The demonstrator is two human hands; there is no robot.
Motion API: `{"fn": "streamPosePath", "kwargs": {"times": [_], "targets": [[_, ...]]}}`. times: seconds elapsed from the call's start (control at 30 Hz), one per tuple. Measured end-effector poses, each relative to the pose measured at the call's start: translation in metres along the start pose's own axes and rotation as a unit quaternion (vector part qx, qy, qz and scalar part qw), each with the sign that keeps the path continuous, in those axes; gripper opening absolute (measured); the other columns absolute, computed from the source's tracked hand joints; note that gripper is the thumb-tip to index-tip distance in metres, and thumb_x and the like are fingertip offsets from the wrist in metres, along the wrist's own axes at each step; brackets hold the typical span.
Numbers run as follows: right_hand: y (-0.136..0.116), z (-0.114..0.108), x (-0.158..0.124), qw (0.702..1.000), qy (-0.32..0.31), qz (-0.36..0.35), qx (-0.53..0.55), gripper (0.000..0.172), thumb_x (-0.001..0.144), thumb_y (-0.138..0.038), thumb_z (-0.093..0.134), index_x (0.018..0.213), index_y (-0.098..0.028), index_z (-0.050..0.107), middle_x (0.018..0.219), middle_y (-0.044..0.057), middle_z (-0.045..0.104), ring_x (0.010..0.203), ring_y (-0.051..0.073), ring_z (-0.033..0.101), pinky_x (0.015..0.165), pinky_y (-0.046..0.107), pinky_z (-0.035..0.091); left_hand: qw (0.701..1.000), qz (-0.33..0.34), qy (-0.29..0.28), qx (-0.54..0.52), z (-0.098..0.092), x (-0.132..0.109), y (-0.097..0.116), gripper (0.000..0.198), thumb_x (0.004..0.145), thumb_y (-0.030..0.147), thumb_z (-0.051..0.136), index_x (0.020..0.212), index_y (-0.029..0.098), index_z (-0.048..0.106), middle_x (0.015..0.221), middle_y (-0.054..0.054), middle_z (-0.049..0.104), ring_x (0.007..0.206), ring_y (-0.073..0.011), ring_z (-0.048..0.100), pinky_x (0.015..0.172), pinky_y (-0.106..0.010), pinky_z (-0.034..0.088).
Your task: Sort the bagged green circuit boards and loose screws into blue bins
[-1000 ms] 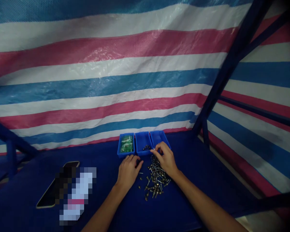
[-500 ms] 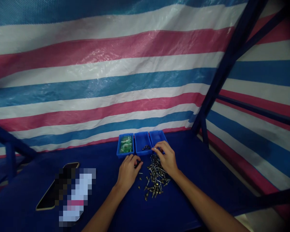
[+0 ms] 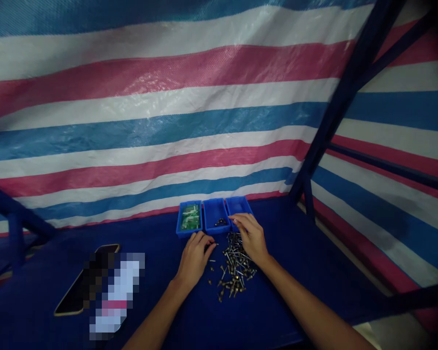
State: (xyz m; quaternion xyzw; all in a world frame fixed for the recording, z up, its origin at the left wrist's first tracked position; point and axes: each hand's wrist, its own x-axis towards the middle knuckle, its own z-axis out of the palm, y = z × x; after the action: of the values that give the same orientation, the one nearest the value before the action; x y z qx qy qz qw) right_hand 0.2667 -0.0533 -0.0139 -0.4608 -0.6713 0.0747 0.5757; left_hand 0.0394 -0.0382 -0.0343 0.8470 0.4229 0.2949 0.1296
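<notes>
My left hand [image 3: 194,253] is closed just in front of the left bin, fingertips and thumb pinched together. A small screw-like metal piece [image 3: 215,244] pokes out from between them. My right hand [image 3: 252,235] hovers over the far end of a pile of screw-like metal pieces [image 3: 238,265] with shiny shanks and brassy heads. Its thumb and index finger are pinched at the front of the middle and right bins; what they hold, if anything, is too small to name. Several dark little pieces [image 3: 221,222] lie in the middle blue bin [image 3: 215,206].
Green circuit-board-like pieces [image 3: 191,217] fill the left blue bin [image 3: 178,227]. The right blue bin [image 3: 237,205] is partly covered by my right hand. A phone [image 3: 71,295] and a blurred-out item [image 3: 117,296] lie on the blue tabletop [image 3: 160,253]. Striped sheeting [image 3: 168,112] hangs behind.
My left fingers have closed together more, and a metal piece now shows at their tips. My right hand's pinched fingers have shifted very slightly upward.
</notes>
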Motion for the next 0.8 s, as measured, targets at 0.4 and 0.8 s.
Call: {"fn": "streamPosePath", "kwargs": {"times": [0.4, 0.8], "targets": [[0.0014, 0.0031, -0.0012, 0.999, 0.024, 0.041, 0.009, 0.019, 0.101, -0.034, 0.069, 0.086, -0.023, 0.067, 0.081, 0.001, 0.063, 0.075, 0.02, 0.059, 0.073, 0.034, 0.047, 0.998, 0.007, 0.035, 0.052, 0.0013, -0.0007, 0.0001, 0.02, 0.106, 0.019, 0.049, 0.108, 0.023, 0.068, 0.104, -0.005, 0.068, 0.101, -0.0248, 0.064, 0.092, -0.041, 0.051], [-0.0004, 0.0032, 0.0006, 0.997, 0.038, 0.06, 0.003, 0.029, 0.096, -0.042, 0.073, 0.08, -0.023, 0.057, 0.078, -0.001, 0.054, 0.071, 0.018, 0.054, 0.07, 0.032, 0.046, 0.987, -0.045, 0.035, 0.153, -0.0057, -0.0015, -0.0026, 0.019, 0.104, 0.034, 0.06, 0.095, 0.023, 0.072, 0.092, -0.004, 0.072, 0.088, -0.0223, 0.068, 0.083, -0.037, 0.046]]}}
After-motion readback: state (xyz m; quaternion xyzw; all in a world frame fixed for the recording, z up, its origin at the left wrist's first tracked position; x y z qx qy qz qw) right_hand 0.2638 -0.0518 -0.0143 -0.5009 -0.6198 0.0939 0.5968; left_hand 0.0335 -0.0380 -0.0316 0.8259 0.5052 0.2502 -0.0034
